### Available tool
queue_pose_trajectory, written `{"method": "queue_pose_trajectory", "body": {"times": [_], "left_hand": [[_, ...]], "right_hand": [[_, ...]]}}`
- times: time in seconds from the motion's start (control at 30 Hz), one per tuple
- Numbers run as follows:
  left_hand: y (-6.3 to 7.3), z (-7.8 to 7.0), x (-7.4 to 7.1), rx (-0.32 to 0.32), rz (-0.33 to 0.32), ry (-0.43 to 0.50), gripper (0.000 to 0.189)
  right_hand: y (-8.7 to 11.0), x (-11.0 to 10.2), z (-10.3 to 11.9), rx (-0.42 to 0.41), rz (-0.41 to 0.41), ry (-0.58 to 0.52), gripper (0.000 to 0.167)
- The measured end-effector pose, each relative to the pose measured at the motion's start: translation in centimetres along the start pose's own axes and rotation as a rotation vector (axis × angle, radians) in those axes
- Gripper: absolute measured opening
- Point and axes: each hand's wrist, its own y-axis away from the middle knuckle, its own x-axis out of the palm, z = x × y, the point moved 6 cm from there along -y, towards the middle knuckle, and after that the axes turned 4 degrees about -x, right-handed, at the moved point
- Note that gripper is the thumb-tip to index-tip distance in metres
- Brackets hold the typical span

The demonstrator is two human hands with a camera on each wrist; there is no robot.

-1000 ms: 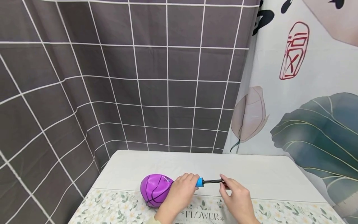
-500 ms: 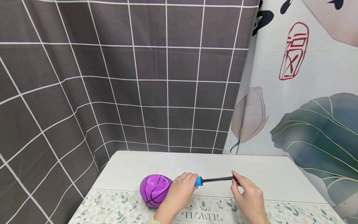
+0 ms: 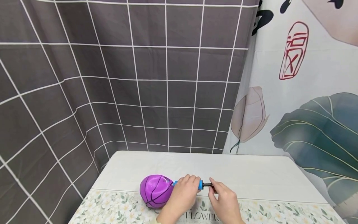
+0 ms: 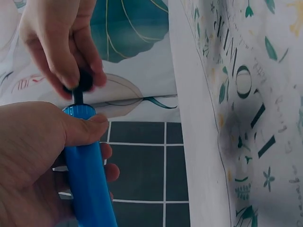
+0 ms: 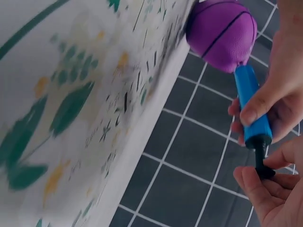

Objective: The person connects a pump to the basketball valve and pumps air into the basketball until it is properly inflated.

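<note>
A purple ball [image 3: 156,191] with black seam lines, partly sunken in shape, rests on the table. The blue hand pump [image 4: 90,179] meets the ball at its tip, as the right wrist view shows. My left hand [image 3: 184,193] grips the pump's blue barrel [image 5: 247,87], fingers wrapped round it and thumb along the side. My right hand [image 3: 225,200] pinches the black handle [image 5: 265,172] at the end of the pump's rod. Only a short stretch of the black rod [image 3: 207,184] shows between barrel and fingers.
The white table [image 3: 134,165] has a floral cloth strip with lettering [image 3: 112,203] along its front. Behind it hangs a dark grid-patterned curtain [image 3: 151,93]. A white curtain with leaf prints [image 3: 260,62] hangs at the right.
My right hand first drew the pump's handle out to the right, then pushed it back left toward the barrel. The left hand shifted slightly right; the ball stayed about where it was.
</note>
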Motion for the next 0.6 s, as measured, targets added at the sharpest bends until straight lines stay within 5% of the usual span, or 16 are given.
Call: {"method": "queue_pose_trajectory", "body": {"times": [0.4,0.6], "left_hand": [[0.3,1.0,0.2,-0.007,0.001,0.031,0.039],[0.3,1.5,0.3,-0.03,0.021,0.048,0.038]], "right_hand": [[-0.3,-1.9,-2.2,-0.04,-0.055,0.025,0.035],[-0.6,-4.0,-4.5,0.068,-0.057,0.06,0.036]]}}
